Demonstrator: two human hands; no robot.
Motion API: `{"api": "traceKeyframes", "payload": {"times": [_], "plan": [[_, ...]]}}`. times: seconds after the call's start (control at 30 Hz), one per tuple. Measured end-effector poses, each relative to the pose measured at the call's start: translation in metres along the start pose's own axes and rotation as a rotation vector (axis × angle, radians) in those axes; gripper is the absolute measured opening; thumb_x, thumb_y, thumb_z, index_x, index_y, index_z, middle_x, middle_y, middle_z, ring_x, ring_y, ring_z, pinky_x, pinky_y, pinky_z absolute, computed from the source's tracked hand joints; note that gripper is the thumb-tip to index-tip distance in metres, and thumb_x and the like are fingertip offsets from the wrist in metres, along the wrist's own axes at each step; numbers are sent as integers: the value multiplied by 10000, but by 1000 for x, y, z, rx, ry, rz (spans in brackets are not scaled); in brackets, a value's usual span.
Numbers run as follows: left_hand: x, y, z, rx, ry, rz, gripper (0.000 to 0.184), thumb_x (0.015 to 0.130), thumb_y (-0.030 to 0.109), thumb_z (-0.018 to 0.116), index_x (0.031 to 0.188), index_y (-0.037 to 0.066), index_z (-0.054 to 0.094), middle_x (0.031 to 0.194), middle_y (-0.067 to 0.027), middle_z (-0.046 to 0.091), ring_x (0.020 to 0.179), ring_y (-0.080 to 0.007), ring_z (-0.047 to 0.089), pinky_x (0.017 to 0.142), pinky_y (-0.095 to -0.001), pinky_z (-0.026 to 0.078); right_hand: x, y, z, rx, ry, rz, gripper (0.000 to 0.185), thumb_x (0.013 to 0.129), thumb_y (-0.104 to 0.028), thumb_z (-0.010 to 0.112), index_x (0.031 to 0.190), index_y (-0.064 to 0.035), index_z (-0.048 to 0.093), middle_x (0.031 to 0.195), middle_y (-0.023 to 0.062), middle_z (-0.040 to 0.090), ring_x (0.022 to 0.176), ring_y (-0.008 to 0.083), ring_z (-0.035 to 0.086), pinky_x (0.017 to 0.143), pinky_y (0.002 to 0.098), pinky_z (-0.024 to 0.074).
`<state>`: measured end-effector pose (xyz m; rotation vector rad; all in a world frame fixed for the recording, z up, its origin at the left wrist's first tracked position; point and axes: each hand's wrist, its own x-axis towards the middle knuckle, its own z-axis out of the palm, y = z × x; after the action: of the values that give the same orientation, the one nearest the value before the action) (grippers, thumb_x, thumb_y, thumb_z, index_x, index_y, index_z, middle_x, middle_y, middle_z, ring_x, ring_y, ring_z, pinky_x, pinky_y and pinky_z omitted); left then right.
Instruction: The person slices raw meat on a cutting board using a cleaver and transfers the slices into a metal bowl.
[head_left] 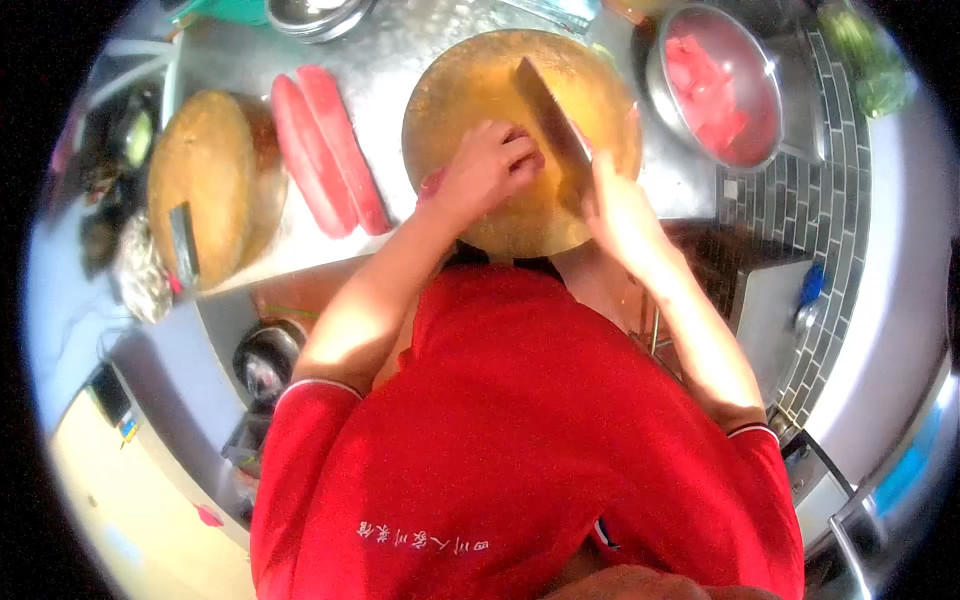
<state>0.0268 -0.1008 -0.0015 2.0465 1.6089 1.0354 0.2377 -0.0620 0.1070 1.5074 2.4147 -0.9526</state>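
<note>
Beside a round yellow board (460, 85), 2 long red strips (312, 160) look uncut, pink pieces (702, 88) bowled, left hand (492, 165) curled-fingered, right hand (618, 208) clasping a steel cleaver (552, 115).

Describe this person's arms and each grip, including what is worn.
The left grip and right grip are bare hands, no gloves visible. Both forearms are uncovered below short red sleeves edged with thin white trim. The red shirt front bears white lettering.

Strong light whitens the silvery metal bench (385, 95) and the person's bare right hand (618, 205), while fisheye distortion bows the grey-brick tiled wall (800, 205) toward black corners and grainy softness blurs detail.
</note>
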Motion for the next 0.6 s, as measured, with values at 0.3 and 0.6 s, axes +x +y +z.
{"api": "traceKeyframes", "payload": {"times": [0.3,0.6], "plan": [[-4,-10,7,-40,29,-9,141,891,248,731,965,128,726,1007,-67,646,983,-311,599,857,-456,480,-46,-7,-7,-27,-145,23,415,893,15,548,1261,81,369,835,320,624,829,514,644,706,574,491],[-5,-17,10,-35,11,22,121,870,228,728,955,142,724,965,-57,640,959,-307,600,853,-460,478,34,-8,16,-12,47,-181,378,899,4,551,1215,66,352,774,342,624,807,535,671,708,588,529]]}}
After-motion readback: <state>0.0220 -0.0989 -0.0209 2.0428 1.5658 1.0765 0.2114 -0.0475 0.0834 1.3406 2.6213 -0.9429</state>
